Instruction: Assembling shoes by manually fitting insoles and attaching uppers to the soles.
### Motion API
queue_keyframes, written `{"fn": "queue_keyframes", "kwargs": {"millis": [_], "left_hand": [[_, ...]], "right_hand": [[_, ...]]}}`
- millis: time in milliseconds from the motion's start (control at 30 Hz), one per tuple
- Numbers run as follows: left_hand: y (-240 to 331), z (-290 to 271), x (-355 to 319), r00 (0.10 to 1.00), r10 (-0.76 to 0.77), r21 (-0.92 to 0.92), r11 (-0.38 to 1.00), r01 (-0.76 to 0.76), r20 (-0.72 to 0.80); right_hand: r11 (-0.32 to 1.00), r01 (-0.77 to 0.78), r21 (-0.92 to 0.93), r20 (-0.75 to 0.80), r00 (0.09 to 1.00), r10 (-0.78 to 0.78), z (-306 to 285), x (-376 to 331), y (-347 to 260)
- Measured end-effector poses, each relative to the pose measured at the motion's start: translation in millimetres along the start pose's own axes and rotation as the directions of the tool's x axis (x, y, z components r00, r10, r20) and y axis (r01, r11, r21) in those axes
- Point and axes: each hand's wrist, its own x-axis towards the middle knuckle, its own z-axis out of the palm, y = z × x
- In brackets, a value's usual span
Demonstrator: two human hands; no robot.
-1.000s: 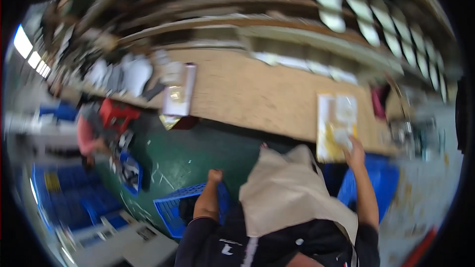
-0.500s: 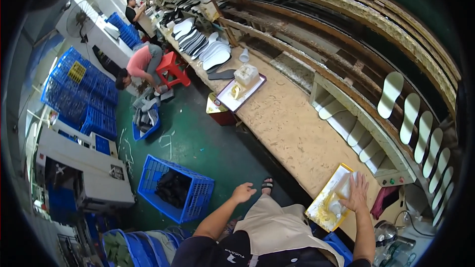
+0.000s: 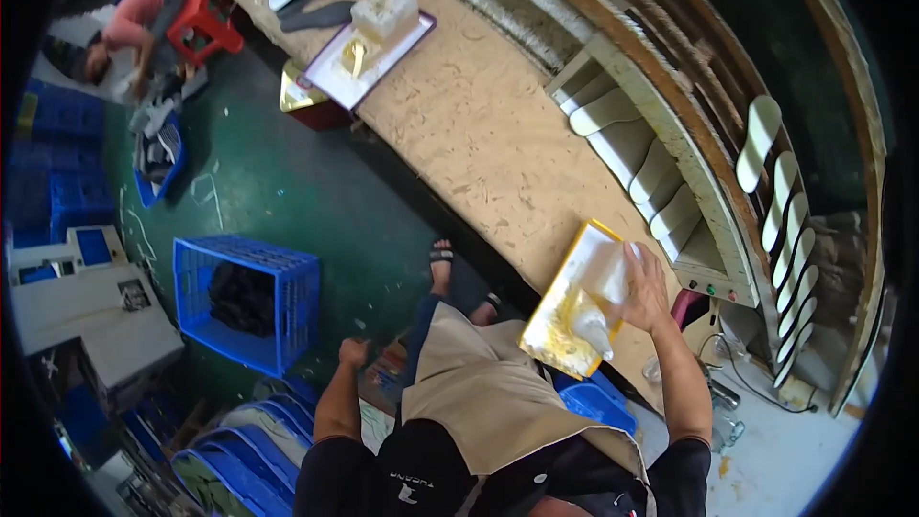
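**Right hand on the tray at the bench edge, left hand hanging free**

The person stands at a long wooden workbench [image 3: 479, 134] that runs from the near right to the far left. The right hand [image 3: 643, 289] lies flat on a yellow-rimmed tray [image 3: 567, 311] at the near edge of the bench, just right of the person's tan apron [image 3: 479, 393]. Its fingers are spread and pressed down on pale sheet material [image 3: 598, 278] lying in the tray; they rest on it and are not closed round anything. The tray overhangs the bench edge slightly, above a blue bin [image 3: 595, 402] on the floor.

The left hand [image 3: 355, 352] hangs at the person's side over the green floor, well apart from the bench. It looks loosely curled and holds nothing, though it is small in the picture and I cannot be sure of the fingers.

As I judge it, the step in hand is steadying or settling the tray's contents. Any lift or slide of the tray would call for a grip on its rim and probably the second hand, since it sits partly off the edge.

To the left stands a blue crate [image 3: 251, 302] with dark material in it. Far along the bench lies a second tray [image 3: 369, 62], and racks of white insoles [image 3: 780, 201] stand at the right. Another person [image 3: 129, 29] crouches beside a red stool [image 3: 206, 24] at the far left.
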Motion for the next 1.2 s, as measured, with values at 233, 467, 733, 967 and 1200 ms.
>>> {"fn": "queue_keyframes", "kwargs": {"millis": [233, 467, 733, 967, 1200], "left_hand": [[19.7, 1.4, 7.6, 0.974, -0.146, -0.226, 0.969, 0.105, -0.174], [-16.8, 16.3, -7.1, 0.883, -0.433, -0.407, 0.850, 0.333, -0.182], [10.4, 55.8, 16.2, 0.928, -0.372, -0.399, 0.849, 0.348, 0.016], [44.6, 117.9, 62.2, 0.982, -0.141, -0.096, 0.983, 0.153, 0.129], [62.5, 107.4, 84.3, 0.970, -0.155, 0.083, 0.986, 0.142, 0.184]], "right_hand": [[0.928, 0.370, -0.049, -0.259, 0.893, -0.369, -20.8, 181.3, -99.5], [0.941, 0.288, -0.179, -0.376, 0.863, -0.336, -47.8, 380.6, -181.0], [0.881, 0.468, -0.075, -0.612, 0.676, -0.411, -30.2, 400.5, -196.8], [0.896, 0.333, 0.294, -0.485, 0.860, -0.160, 59.1, 236.1, -118.6], [0.813, 0.373, 0.447, -0.367, 0.905, -0.214, 157.1, 214.6, -95.4]]}}
